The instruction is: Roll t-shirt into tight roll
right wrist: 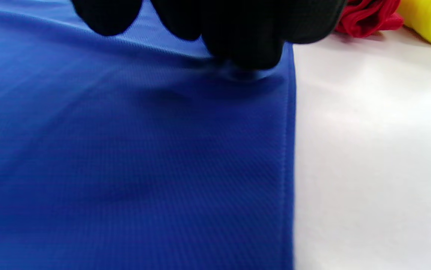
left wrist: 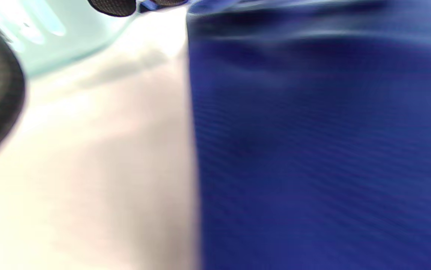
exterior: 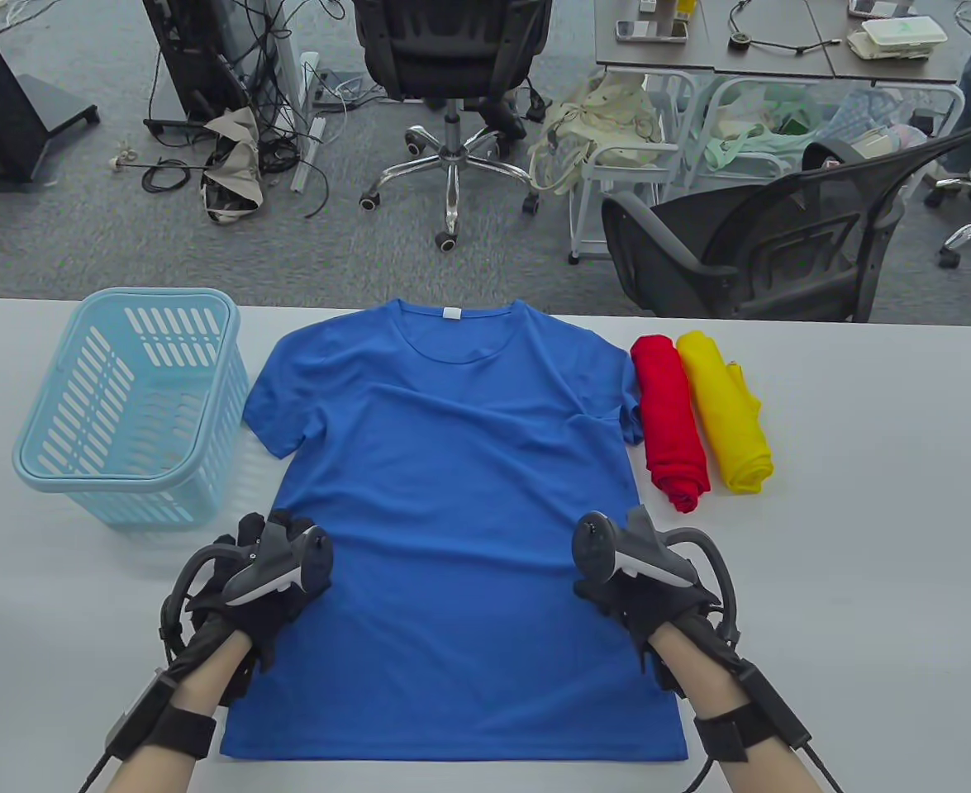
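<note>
Flat at frame centre, blue knit t-shirt [exterior: 452, 496], collar up, barely wrinkled. Left hand [exterior: 266, 570] on left hem side, grasp unclear. Right hand [exterior: 638, 578] fingertips [right wrist: 245, 41] pressing right edge, grasp unclear.

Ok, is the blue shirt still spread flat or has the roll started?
Spread flat, no roll yet: the blue shirt lies fully open on the table, collar far, hem near, both sleeves out.

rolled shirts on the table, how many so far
2. The red roll lies right of the flat blue shirt, touching its sleeve; the yellow roll lies against the red one's right side. The basket looks empty, though its near wall may hide something.
</note>
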Available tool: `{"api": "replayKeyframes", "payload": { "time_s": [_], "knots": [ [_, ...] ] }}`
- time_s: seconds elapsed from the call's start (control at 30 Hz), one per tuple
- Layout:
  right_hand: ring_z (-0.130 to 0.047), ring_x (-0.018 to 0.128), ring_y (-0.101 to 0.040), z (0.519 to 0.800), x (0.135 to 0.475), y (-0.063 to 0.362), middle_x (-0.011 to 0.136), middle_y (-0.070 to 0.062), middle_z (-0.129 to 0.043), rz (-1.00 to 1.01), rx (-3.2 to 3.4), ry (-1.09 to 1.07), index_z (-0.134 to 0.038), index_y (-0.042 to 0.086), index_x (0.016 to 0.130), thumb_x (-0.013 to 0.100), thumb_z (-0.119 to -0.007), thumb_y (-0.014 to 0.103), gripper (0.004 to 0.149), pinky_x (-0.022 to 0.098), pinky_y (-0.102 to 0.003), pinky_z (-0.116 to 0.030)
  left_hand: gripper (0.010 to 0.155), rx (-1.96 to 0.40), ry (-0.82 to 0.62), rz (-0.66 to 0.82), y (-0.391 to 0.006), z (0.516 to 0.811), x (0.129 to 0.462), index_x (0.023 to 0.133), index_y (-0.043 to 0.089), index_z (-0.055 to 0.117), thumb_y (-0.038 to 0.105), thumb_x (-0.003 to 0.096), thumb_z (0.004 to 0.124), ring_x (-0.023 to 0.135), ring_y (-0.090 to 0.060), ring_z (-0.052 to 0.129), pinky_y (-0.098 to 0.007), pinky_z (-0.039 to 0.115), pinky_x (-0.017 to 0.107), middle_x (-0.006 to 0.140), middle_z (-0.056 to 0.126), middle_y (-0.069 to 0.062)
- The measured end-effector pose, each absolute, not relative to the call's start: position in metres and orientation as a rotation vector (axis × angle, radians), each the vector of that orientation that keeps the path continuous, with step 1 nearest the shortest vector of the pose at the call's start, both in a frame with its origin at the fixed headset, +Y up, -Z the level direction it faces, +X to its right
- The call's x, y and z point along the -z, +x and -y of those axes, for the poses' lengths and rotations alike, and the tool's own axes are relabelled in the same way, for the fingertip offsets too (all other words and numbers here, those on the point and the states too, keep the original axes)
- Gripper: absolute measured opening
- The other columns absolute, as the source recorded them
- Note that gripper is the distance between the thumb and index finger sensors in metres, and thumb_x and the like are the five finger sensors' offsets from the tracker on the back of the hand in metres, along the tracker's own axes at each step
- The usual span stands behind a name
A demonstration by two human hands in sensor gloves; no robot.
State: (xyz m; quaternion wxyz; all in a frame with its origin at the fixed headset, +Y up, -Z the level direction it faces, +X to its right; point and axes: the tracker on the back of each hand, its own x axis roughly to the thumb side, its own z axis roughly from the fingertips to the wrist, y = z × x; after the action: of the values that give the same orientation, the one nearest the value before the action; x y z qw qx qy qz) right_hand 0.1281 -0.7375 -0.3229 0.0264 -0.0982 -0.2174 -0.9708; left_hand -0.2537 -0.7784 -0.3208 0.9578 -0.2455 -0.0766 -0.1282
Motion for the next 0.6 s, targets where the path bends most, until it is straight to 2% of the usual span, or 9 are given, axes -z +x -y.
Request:
{"api": "replayKeyframes", "payload": {
  "time_s": [0.07,0.1,0.17,0.23,0.3,0.33,0.47,0.57,0.6],
  "knots": [
    [-0.036,0.115,-0.046,0.745,0.331,0.122,0.124,-0.016,-0.025,0.746,3.003,-0.361,-0.029,0.022,0.12,0.061,-0.064,0.051,0.074,0.075,-0.061,-0.044,0.076,0.257,-0.526,0.179,-0.249,0.784,0.319,0.113,0.027,0.012,0.063,0.0499,0.035,0.113,-0.045,0.031,-0.064,0.049,0.078,0.123,0.016,-0.014],
    [-0.026,0.115,-0.046,0.749,0.335,0.121,0.123,-0.016,-0.018,0.774,3.003,-0.368,-0.023,0.023,0.12,0.061,-0.062,0.052,0.076,0.076,-0.062,-0.04,0.076,0.282,-0.518,0.174,-0.247,0.782,0.319,0.113,0.027,0.013,0.063,0.0496,0.035,0.114,-0.044,0.033,-0.064,0.049,0.079,0.124,0.018,-0.014],
    [-0.032,0.114,-0.046,0.761,0.344,0.119,0.122,-0.017,-0.026,0.877,2.965,-0.295,-0.023,0.021,0.12,0.061,-0.06,0.054,0.077,0.075,-0.061,-0.045,0.074,0.332,-0.463,0.196,-0.244,0.769,0.317,0.115,0.028,0.026,0.062,0.0502,0.038,0.113,-0.04,0.05,-0.061,0.053,0.078,0.125,0.033,-0.013],
    [-0.037,0.114,-0.043,0.754,0.345,0.118,0.122,-0.015,-0.028,0.836,2.906,-0.281,-0.03,0.021,0.119,0.061,-0.061,0.053,0.074,0.074,-0.06,-0.048,0.071,0.303,-0.418,0.209,-0.243,0.763,0.315,0.114,0.029,0.041,0.062,0.0507,0.039,0.11,-0.036,0.061,-0.06,0.055,0.079,0.123,0.05,-0.011],
    [-0.067,0.105,-0.04,0.74,0.35,0.116,0.118,-0.015,-0.057,0.667,2.915,-0.174,-0.054,0.019,0.115,0.06,-0.063,0.053,0.065,0.071,-0.057,-0.057,0.074,0.24,-0.434,0.209,-0.246,0.765,0.318,0.115,0.027,0.032,0.062,0.0509,0.038,0.111,-0.039,0.055,-0.061,0.053,0.079,0.124,0.042,-0.013],
    [-0.067,0.105,-0.041,0.738,0.353,0.115,0.117,-0.014,-0.059,0.689,2.917,-0.165,-0.054,0.019,0.115,0.06,-0.064,0.053,0.065,0.071,-0.057,-0.058,0.076,0.22,-0.444,0.203,-0.248,0.768,0.32,0.116,0.026,0.024,0.062,0.0508,0.038,0.113,-0.041,0.047,-0.062,0.051,0.079,0.125,0.032,-0.015],
    [-0.026,0.115,-0.047,0.749,0.364,0.108,0.123,-0.018,-0.016,0.798,3.007,-0.218,-0.02,0.021,0.12,0.062,-0.059,0.055,0.077,0.076,-0.06,-0.042,0.073,0.223,-0.515,0.198,-0.247,0.779,0.325,0.114,0.029,0.018,0.061,0.0511,0.037,0.113,-0.045,0.036,-0.062,0.052,0.078,0.124,0.021,-0.015],
    [-0.02,0.113,-0.046,0.768,0.368,0.108,0.12,-0.018,-0.013,0.917,2.973,-0.186,-0.018,0.021,0.119,0.061,-0.057,0.056,0.078,0.076,-0.06,-0.042,0.071,0.268,-0.428,0.213,-0.242,0.764,0.323,0.115,0.028,0.036,0.061,0.0513,0.038,0.11,-0.038,0.058,-0.059,0.056,0.078,0.123,0.046,-0.013],
    [-0.013,0.112,-0.045,0.772,0.366,0.11,0.119,-0.017,-0.006,0.936,2.944,-0.184,-0.01,0.022,0.117,0.061,-0.054,0.056,0.079,0.076,-0.06,-0.037,0.073,0.239,-0.439,0.221,-0.242,0.763,0.322,0.115,0.027,0.032,0.061,0.0512,0.038,0.111,-0.039,0.056,-0.06,0.055,0.079,0.123,0.044,-0.014]
  ]
}}
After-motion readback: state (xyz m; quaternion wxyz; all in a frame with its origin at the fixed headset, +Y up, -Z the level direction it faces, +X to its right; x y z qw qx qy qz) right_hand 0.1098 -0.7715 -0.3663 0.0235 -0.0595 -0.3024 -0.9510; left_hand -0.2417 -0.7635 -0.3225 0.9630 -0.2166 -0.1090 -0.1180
